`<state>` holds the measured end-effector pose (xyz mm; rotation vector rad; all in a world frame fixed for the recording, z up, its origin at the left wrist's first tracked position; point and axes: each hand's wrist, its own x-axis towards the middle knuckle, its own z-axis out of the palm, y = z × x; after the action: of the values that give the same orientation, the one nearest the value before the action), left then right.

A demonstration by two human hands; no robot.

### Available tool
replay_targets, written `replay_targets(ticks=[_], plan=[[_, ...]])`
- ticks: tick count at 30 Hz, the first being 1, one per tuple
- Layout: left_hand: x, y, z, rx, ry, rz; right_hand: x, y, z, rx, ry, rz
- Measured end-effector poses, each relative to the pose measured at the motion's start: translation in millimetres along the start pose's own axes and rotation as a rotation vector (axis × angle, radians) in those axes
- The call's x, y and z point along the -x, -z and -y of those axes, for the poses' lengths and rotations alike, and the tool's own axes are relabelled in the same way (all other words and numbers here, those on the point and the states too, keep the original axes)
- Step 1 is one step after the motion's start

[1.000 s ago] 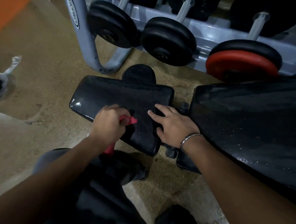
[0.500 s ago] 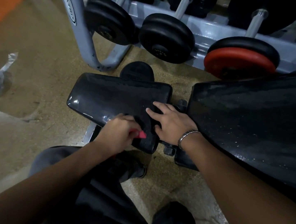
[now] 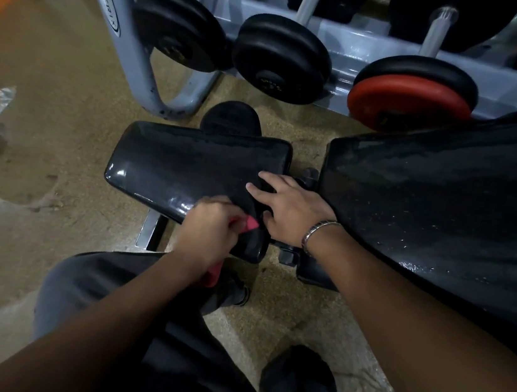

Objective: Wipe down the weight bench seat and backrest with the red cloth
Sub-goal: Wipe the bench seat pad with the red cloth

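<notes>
Firmly, left hand [image 3: 210,227] around red cloth [image 3: 249,224]

This is looking like a gym's free-weight area: black dumbbells [image 3: 282,57] and a red-plated dumbbell [image 3: 407,100] are sitting on a grey steel rack [image 3: 353,40], whose leg [image 3: 110,15] is bearing a "MATRIX" label. A padded black bench seat [image 3: 188,167] and backrest [image 3: 448,194] are standing before it on speckled tan flooring [image 3: 48,109].
</notes>
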<state>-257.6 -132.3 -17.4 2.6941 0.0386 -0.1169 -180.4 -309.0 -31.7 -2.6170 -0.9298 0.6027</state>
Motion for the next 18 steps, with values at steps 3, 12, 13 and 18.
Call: replay_targets(ticks=[3,12,13,18], plan=[[10,-9,-8,-0.010,-0.155,0.209,1,0,1,-0.020,-0.023,0.031],[7,-12,0,-0.089,-0.295,0.227,3,11,6,-0.181,-0.074,0.081],[9,-11,1,-0.105,-0.341,0.288,4,11,6,-0.193,-0.101,0.070],[-11,-5,11,-0.042,-0.132,-0.024,3,11,6,-0.193,-0.194,-0.084]])
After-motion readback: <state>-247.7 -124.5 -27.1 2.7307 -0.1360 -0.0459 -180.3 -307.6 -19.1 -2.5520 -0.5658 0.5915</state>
